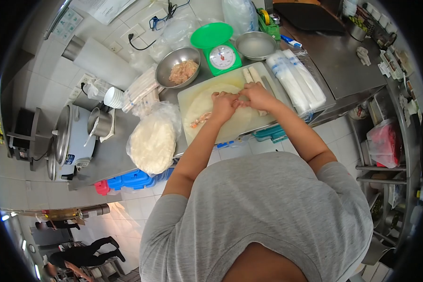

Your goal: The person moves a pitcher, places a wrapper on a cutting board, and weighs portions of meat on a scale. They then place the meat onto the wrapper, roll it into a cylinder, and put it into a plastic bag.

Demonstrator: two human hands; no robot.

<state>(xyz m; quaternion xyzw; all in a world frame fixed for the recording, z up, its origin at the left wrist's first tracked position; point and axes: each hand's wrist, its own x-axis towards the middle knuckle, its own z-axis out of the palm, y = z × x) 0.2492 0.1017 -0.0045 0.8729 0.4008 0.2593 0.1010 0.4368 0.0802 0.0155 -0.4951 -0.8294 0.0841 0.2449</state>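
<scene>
As forearms [201,146] converge, hands [224,106] curl over filling [201,120].

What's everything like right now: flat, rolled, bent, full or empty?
Left hand: fingers bent
Right hand: fingers bent
Round wrapper: spread flat
Pinkish filling: lying in a strip
Pale rolls: rolled up
Mixing bowl: partly full
Green scale: upright, nothing on its pan

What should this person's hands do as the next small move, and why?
Probably the left hand should gently pat the pinkish filling into a more even line. Its visible end looks lumpy, the right hand is over the strip's other end, and the round sheet beneath lies spread out, not yet rolled.
</scene>
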